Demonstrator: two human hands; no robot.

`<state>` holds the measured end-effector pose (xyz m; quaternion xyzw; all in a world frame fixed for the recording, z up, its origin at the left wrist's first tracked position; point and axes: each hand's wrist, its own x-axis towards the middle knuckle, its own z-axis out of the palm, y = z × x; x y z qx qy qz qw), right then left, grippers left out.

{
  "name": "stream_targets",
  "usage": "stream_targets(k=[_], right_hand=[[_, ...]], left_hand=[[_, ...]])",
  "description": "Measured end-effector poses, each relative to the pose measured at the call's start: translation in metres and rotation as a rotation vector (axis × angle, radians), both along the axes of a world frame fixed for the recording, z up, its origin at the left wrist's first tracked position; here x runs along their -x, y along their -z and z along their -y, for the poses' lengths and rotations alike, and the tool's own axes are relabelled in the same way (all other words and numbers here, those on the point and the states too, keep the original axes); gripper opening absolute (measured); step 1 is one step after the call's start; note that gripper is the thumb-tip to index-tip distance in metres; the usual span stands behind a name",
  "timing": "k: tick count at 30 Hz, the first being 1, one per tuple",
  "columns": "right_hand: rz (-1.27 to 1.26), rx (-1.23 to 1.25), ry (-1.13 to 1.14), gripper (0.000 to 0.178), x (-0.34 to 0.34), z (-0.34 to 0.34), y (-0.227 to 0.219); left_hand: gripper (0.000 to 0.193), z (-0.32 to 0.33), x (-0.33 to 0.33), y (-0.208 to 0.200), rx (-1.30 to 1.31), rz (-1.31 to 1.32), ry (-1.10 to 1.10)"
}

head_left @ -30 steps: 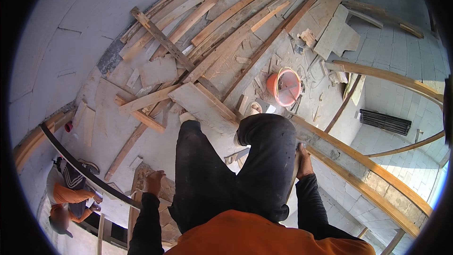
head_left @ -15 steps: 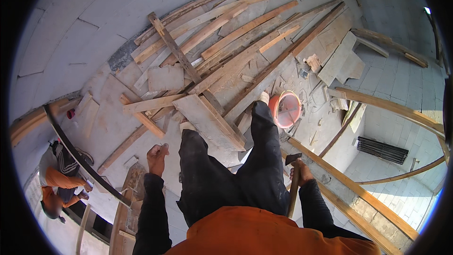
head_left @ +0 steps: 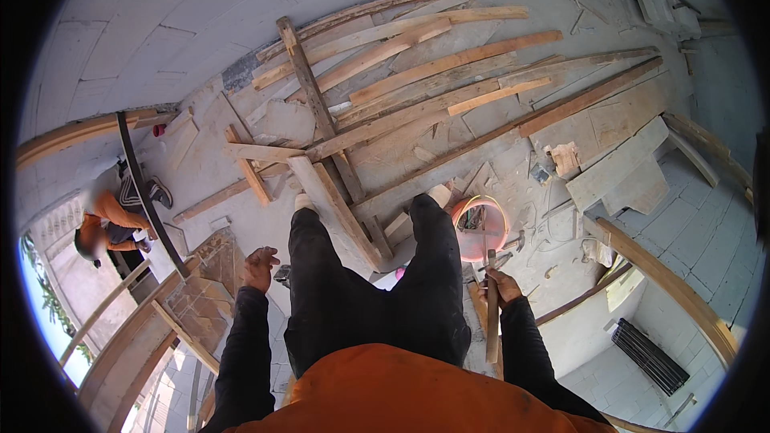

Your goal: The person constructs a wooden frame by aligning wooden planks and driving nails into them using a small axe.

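My right hand [head_left: 503,287] is closed around a hammer [head_left: 492,329] with a wooden handle; its dark metal head is partly hidden by the fingers. Just beyond it stands a pink-red bucket [head_left: 499,244] with pieces of wood or tools inside. A second hammer-like tool [head_left: 518,241] shows at the bucket's right side. My left hand [head_left: 260,269] hangs beside my left leg with its fingers curled together; what they hold, if anything, I cannot make out. A small dark object [head_left: 282,275] lies below, close to that hand.
Long timber planks [head_left: 457,64] lie piled ahead, crossed by a beam [head_left: 309,72]. A short thick board [head_left: 337,212] lies between my feet. Another person [head_left: 116,208] in orange is low at the left, behind a dark curved bar [head_left: 143,184]. Timber framing [head_left: 674,281] and a black grille [head_left: 650,355] are right.
My view has turned, so the planks and bucket sit differently. The hammer's handle now stands more upright beside the bucket. My left hand has shifted slightly, fingers still curled.
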<state>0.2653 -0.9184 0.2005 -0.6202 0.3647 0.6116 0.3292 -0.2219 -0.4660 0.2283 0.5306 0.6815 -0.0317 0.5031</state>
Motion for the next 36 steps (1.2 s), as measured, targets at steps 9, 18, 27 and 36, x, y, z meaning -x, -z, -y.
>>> stream_targets(k=[9,18,27,36], right_hand=[[0.150,0.021,-0.318,0.042,-0.127,0.011,-0.025],[0.194,0.112,-0.733,0.038,-0.181,0.011,-0.068],[0.261,0.038,-0.868,0.036,-0.238,-0.085,-0.089],[0.368,-0.083,-1.245,0.026,-0.241,-0.351,-0.106]], left_hand=[[0.036,0.087,-0.062,-0.029,-0.116,0.034,-0.225],[0.045,0.169,-0.096,0.005,-0.125,0.132,-0.242],[0.037,0.167,-0.116,0.055,-0.097,0.274,-0.637],[0.037,0.174,-0.112,0.072,-0.044,0.053,-0.802]])
